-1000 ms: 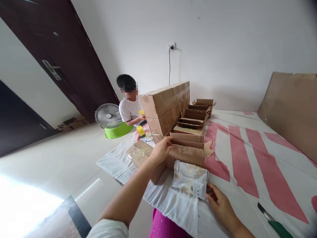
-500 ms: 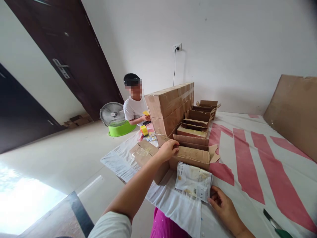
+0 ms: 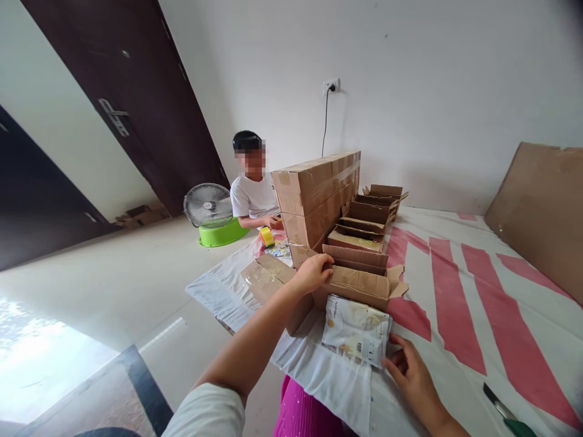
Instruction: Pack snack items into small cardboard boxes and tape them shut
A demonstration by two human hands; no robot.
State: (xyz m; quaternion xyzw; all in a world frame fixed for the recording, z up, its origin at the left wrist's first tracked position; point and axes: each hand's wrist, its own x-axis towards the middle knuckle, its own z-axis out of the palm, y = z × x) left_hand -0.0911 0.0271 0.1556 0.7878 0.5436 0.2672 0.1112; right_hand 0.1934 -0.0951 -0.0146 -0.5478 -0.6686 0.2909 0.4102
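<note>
My left hand (image 3: 313, 273) is closed over the near left corner of an open cardboard box (image 3: 357, 284), its fingers curled at the top edge. Against the front of that box lies a flat white packet (image 3: 357, 331) with print and yellowish patches; whether others lie under it I cannot tell. At the packet's right edge is my right hand (image 3: 412, 371), thumb and forefinger touching that edge and the other fingers curled in. A row of open cardboard boxes (image 3: 357, 238) runs behind the first one, flaps up.
Closed, taped boxes (image 3: 314, 185) are stacked left of the row. A person (image 3: 255, 194) sits beyond, by a fan (image 3: 207, 205) and a yellow tape roll (image 3: 266, 237). A green-handled knife (image 3: 503, 413) lies at right on the striped sheet (image 3: 473, 291). A large cardboard sheet (image 3: 542, 212) leans behind.
The view has shifted slightly. My hands keep the same places on the box and at the packet's edge. The other person's hand has lowered towards the floor.
</note>
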